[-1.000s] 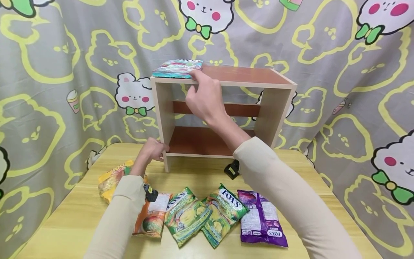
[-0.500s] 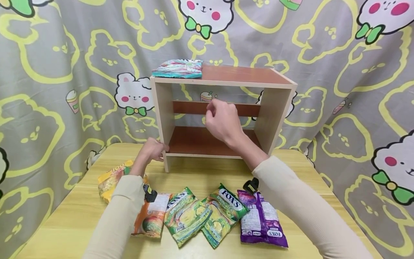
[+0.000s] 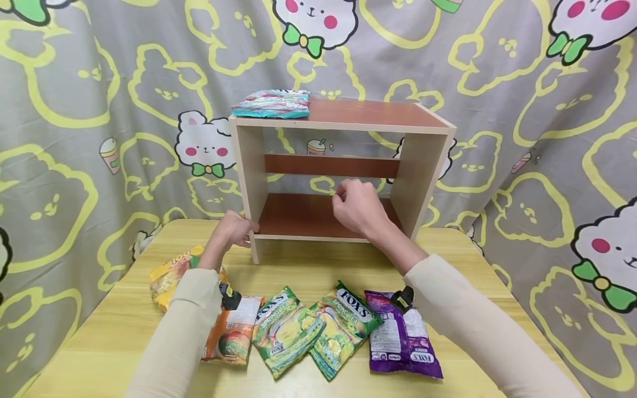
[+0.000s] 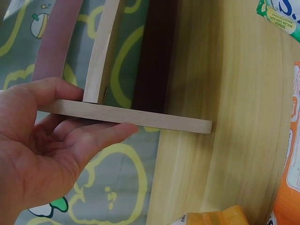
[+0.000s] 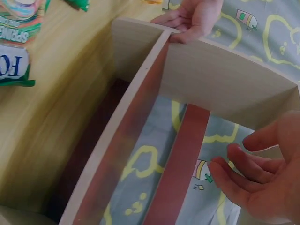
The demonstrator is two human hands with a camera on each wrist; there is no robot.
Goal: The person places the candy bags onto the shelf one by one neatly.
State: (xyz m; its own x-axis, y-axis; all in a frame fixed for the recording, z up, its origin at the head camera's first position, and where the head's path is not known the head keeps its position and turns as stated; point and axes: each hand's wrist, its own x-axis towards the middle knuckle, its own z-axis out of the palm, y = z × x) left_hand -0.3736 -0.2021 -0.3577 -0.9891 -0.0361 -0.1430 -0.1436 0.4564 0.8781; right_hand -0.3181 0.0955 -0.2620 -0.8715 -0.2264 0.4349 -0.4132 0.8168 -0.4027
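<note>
A small wooden shelf unit (image 3: 383, 114) with brown boards and pale side panels stands on the table. My left hand (image 3: 233, 229) grips the lower part of its left side panel (image 4: 164, 120), thumb on the inner face and fingers on the outer. My right hand (image 3: 359, 207) hangs in front of the shelf's opening with fingers loosely curled and nothing in them; in the right wrist view its fingers (image 5: 234, 180) show apart from the boards. A teal candy bag (image 3: 272, 105) lies flat on the left end of the shelf's top.
Along the table's (image 3: 298, 271) front lie an orange bag (image 3: 234, 334), two green Fox's candy bags (image 3: 286, 334) (image 3: 343, 331) that overlap, and a purple Fox's bag (image 3: 403, 342). A yellow bag (image 3: 174, 276) sits at left, partly behind the left forearm. A patterned curtain (image 3: 164, 99) hangs behind.
My right hand has left the teal bag's right edge and moved down and to the right, to before the shelf's opening. The left hand keeps its grip on the side panel.
</note>
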